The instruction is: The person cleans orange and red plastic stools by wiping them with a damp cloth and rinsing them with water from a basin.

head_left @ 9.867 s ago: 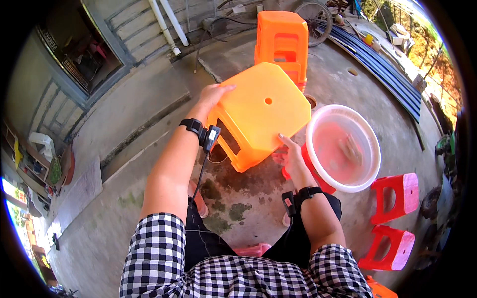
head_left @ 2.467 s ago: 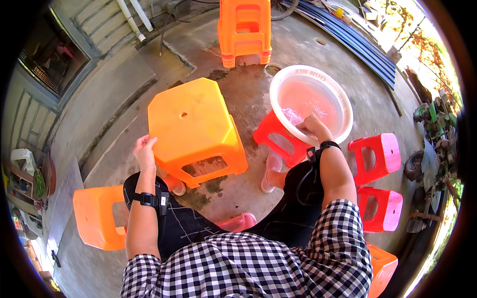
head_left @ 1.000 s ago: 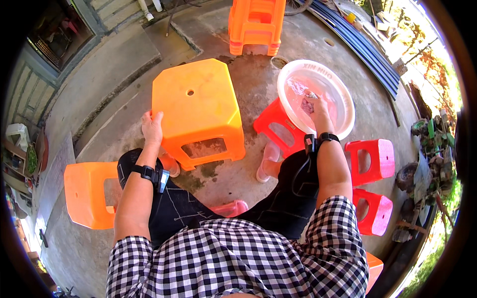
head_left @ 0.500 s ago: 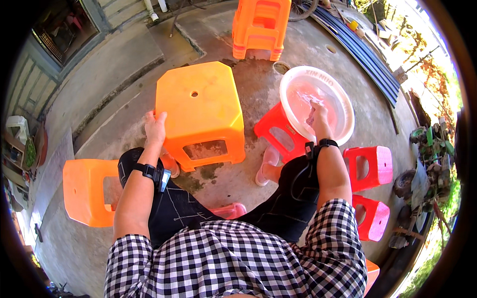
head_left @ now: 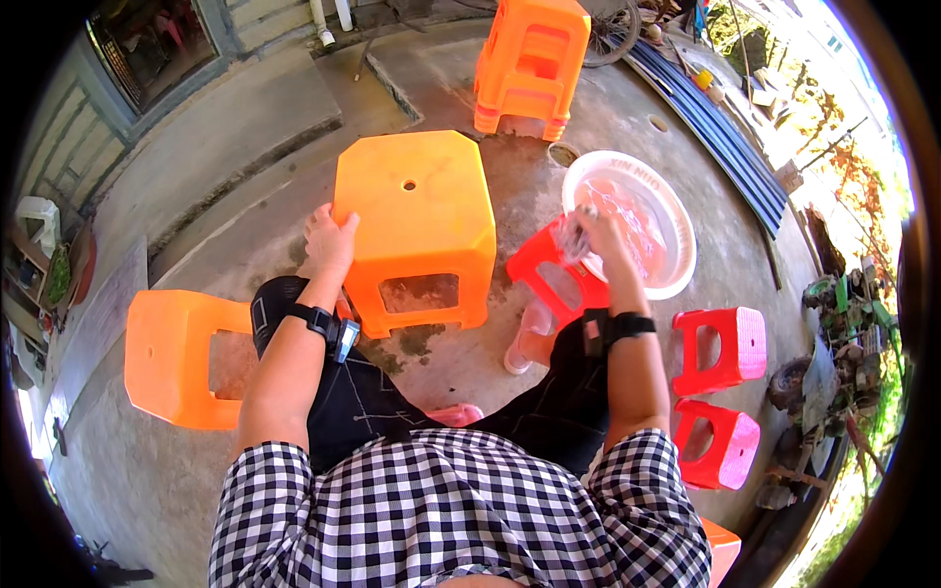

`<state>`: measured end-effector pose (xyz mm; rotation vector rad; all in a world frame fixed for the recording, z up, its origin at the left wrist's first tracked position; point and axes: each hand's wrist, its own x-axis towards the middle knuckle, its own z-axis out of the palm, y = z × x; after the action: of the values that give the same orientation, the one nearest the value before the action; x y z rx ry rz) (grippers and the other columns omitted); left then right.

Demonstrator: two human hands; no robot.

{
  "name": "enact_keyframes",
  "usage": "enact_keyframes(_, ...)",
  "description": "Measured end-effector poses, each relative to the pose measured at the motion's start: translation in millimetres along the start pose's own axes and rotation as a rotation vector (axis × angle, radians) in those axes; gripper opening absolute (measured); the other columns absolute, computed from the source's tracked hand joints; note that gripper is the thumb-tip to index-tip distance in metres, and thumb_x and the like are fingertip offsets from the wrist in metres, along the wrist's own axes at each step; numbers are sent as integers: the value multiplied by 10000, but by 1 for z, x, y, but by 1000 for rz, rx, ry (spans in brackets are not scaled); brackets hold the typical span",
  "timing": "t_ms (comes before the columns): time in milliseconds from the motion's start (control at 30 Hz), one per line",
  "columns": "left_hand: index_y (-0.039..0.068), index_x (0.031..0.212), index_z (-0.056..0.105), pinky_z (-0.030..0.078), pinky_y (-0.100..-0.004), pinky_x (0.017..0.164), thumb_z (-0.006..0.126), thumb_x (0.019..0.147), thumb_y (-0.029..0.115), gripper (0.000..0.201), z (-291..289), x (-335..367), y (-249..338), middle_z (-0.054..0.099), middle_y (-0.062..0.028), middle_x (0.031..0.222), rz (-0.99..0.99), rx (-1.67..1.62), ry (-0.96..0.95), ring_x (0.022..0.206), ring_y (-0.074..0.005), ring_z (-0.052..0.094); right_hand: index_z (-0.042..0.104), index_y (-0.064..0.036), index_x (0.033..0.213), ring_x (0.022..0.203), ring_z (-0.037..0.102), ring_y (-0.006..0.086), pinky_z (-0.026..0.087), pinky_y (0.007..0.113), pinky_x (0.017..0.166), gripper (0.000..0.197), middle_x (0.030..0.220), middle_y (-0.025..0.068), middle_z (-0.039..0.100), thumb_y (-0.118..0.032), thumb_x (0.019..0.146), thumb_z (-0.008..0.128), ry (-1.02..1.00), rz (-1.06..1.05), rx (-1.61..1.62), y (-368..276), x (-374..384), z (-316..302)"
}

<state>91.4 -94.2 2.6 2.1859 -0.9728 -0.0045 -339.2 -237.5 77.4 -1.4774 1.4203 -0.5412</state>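
Observation:
An orange plastic stool stands upright in front of me. My left hand grips its left edge, the thumb lying along the top. My right hand is closed on a wet greyish cloth, held over the near left rim of a white basin. Water fills the basin and looks pinkish. Beneath the basin is a red stool, partly hidden by it. Part of the cloth is covered by my fingers.
Another orange stool lies on its side at the left. Two small red stools are tipped over at the right. A stack of orange stools stands at the far side. Blue corrugated sheets lie far right.
My right hand has come up out of the basin, moving left with the cloth to its near rim. My left hand stays on the stool's edge. The view has shifted slightly.

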Motion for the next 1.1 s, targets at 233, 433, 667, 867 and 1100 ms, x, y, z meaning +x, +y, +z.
enact_keyframes(233,51,1047,609,477,-422,888,752,711,97,367,-50,-39,46,586,-137,1052,687,-275,76,1011,-364,568,637,20,1127,728,688,204,552,310,655,416,909,114,716,-359,1032,495,-197,-99,592,-38,-85,91)
enact_keyframes(433,12,1021,651,519,-292,771,773,803,118,271,-52,-116,88,637,-48,927,231,-937,-884,839,-129,608,645,9,1162,864,672,178,539,314,768,383,971,105,698,-328,1023,523,-298,-52,674,-58,-132,131)
enact_keyframes(667,15,941,666,544,-285,709,647,862,47,87,-56,-96,61,671,-40,851,-144,-1172,-945,754,-118,631,614,35,1198,740,648,132,502,257,605,353,923,105,689,-18,850,632,-183,-185,244,-44,-142,127)
enact_keyframes(867,-3,930,653,566,-320,746,618,870,22,74,-56,-89,56,679,-76,856,-318,-1497,-880,757,-173,666,621,7,1134,535,567,122,424,226,470,369,781,72,661,41,771,676,-103,-161,218,-51,-135,117)
enact_keyframes(1100,-14,1018,639,552,-311,770,637,894,46,138,-56,-90,47,687,-86,941,-355,-1499,-951,845,-165,675,633,-69,1113,824,642,221,526,329,736,399,1016,100,622,-46,728,732,-109,-569,-194,-51,-128,171)
